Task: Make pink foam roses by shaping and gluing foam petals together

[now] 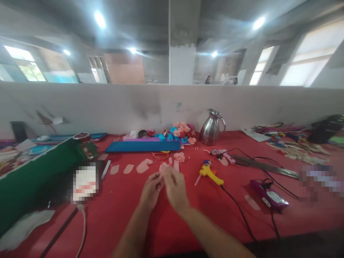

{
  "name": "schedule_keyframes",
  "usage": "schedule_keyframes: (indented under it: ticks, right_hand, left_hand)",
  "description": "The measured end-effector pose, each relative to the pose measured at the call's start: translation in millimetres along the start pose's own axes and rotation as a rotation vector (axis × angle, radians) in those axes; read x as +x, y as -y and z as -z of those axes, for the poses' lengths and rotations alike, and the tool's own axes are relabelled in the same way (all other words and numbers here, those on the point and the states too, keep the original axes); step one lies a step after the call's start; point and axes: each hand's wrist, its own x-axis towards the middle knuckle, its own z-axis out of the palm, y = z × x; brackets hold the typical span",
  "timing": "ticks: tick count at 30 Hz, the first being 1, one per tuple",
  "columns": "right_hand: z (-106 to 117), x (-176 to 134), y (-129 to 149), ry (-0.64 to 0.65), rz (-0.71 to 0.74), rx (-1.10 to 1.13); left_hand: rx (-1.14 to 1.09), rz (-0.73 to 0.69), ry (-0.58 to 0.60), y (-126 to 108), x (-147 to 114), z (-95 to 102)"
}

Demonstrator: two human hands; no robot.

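My left hand (152,189) and my right hand (175,189) meet over the red table, with fingertips close together. A pale pink petal piece (163,166) shows at the fingers; both hands are closed on it, though the fingers partly hide it and the right hand is slightly blurred. Just beyond lies a finished-looking pink flower (179,157). Cut pink pieces lie in a row to the left, among them a rounded petal (128,169) and a larger overlapping pile (144,166). On the right rests a yellow hot glue gun (211,174) with a glue stick in it.
A blue folder-like slab (142,146) lies ahead, with a bunch of coloured flowers (184,130) behind it. A steel jug (210,128) stands by the wall. A purple power box (269,195) with black cables sits right; a green panel (43,179) and glass jar (86,146) stand left.
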Motion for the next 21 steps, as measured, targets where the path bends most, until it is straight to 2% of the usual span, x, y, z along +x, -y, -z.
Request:
schedule_keyframes:
  ticks: [4, 8, 12, 21]
  right_hand:
    - [16.5, 32.0, -12.0, -0.132, -0.073, 0.011]
    - [23.7, 38.3, -26.9, 0.043, -0.181, 0.116]
    - [22.9, 31.3, -31.5, 0.145, -0.139, 0.096]
    - [29.6, 33.0, -30.7, 0.134, -0.125, 0.020]
  left_hand:
    - [-0.055, 0.067, 0.029, -0.3, -2.0, -2.8]
    - [-0.037, 0.106, 0.046, 1.9, -4.6, -4.0]
    - [0.043, 0.148, 0.061, 2.7, -7.0, -3.7]
    - [0.165, 0.136, 0.088, 1.8, -10.5, -4.9]
